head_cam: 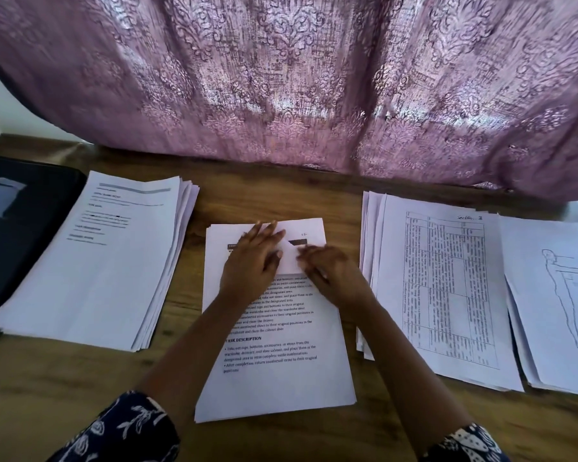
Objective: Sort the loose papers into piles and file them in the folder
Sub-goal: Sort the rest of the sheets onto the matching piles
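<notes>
Mauve patterned curtain [281, 78] hangs across back; wooden table [64, 378] below it; four paper piles lie on table: left pile [107, 268] against dark folder [20, 235] at far left, middle pile [274, 385] before me, grid-printed pile [447, 295] to right, figure-drawing pile [554, 311] just beside that; my left hand [251, 261] lies flat, fingers straight, on middle pile's top; my right hand [331, 271] sits close by, fingers bent at folded white flap [289, 260] of top sheet; pinching or only touching, cannot tell.
</notes>
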Demonstrator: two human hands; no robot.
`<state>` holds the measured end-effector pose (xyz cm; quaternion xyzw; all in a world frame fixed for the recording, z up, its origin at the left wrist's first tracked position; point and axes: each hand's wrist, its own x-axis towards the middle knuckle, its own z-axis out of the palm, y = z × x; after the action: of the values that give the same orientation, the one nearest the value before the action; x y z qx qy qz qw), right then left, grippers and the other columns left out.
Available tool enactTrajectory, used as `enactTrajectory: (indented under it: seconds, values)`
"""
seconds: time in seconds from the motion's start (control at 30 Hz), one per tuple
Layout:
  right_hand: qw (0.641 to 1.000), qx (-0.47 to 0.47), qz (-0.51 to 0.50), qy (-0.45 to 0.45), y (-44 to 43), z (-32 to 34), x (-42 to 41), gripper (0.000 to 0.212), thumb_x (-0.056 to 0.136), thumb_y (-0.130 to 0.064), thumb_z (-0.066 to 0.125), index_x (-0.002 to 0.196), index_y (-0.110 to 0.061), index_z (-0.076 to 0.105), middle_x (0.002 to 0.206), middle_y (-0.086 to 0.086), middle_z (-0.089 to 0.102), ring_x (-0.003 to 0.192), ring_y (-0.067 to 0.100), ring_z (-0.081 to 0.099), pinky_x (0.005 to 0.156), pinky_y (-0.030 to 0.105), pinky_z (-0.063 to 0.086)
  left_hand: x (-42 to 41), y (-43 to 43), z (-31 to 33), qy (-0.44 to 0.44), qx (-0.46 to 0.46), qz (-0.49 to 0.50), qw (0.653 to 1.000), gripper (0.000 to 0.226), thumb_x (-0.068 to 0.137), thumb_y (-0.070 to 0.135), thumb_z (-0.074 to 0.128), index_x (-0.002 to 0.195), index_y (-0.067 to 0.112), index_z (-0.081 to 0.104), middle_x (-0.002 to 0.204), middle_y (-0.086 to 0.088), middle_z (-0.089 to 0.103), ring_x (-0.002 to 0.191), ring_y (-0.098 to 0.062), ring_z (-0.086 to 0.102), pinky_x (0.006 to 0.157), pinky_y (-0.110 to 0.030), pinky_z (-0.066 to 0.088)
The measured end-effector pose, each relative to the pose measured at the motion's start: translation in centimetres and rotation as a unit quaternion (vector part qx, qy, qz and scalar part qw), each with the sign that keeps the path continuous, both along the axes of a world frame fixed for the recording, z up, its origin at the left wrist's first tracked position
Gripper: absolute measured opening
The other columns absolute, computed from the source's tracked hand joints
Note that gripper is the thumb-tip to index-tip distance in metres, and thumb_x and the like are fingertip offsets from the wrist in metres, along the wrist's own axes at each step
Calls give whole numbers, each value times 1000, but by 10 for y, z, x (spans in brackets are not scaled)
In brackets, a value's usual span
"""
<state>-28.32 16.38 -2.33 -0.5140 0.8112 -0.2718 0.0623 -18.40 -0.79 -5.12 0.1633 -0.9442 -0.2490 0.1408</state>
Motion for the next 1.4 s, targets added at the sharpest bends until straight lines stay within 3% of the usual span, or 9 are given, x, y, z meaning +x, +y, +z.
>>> enactTrajectory:
  seconds: [0.17,0.53,0.63,0.73,0.93,1.1,1.2,1.3,1.4]
  values:
    - [992,100,-80,-13,-8,2,-24,59,97,-37,51,146,-11,35,150,12,37,138,27,34,115,37,22,1,1,3,-3,5,0,1000,42,101,25,46,143,22,45,152,4,37,144,-15,26,115,-29,11]
    - [974,-65,-201,-86,-9,13,6,50,94,-31,59,140,-23,41,120,5,66,102,24,65,83,27,48,4,7,17,-8,53,22,998,48,101,40,34,147,24,37,151,5,39,141,-16,34,117,-40,24]
    - [993,-63,-104,-6,-2,10,14,44,93,-47,51,123,-17,61,112,9,69,98,28,66,81,20,49,8,8,18,79,157,20,984,55,100,51,26,150,27,29,151,13,34,138,-4,34,114,-26,29]
    - [981,18,10,191,4,-16,10,41,78,-17,76,116,-6,64,112,22,67,98,41,66,85,49,55,9,4,12,117,170,8,978,57,99,55,24,149,27,26,155,13,26,143,-2,24,112,-13,22]
    - [999,-31,-29,-8,-1,4,-2,29,97,-29,48,117,-15,64,105,6,72,81,22,69,67,35,56,4,0,4,20,47,4,999,40,99,28,44,138,24,52,152,2,36,142,-18,31,113,-44,32]
    - [988,137,-61,22,-10,5,-26,66,94,-55,34,145,-14,36,148,13,40,135,29,39,114,39,24,5,1,8,-11,78,38,996,43,99,39,39,138,27,52,154,8,31,142,-26,32,111,-44,28]
    - [988,134,-67,49,-11,6,-24,65,96,-53,35,145,-11,36,148,13,41,137,27,35,115,38,18,4,3,11,-47,87,49,994,48,99,46,42,142,26,46,155,9,30,144,-28,26,114,-45,22]
    - [989,99,-91,57,-11,14,-14,53,96,-39,50,143,-15,40,137,13,52,127,29,46,105,37,35,4,5,14,-60,81,54,993,50,99,43,44,145,25,41,156,9,29,145,-30,24,115,-47,22]
    - [979,12,-195,-51,-12,21,-3,51,90,-34,64,134,-16,45,98,3,66,81,17,60,65,15,43,4,5,14,-66,75,58,993,50,99,43,43,146,26,40,155,10,28,145,-30,25,113,-49,25]
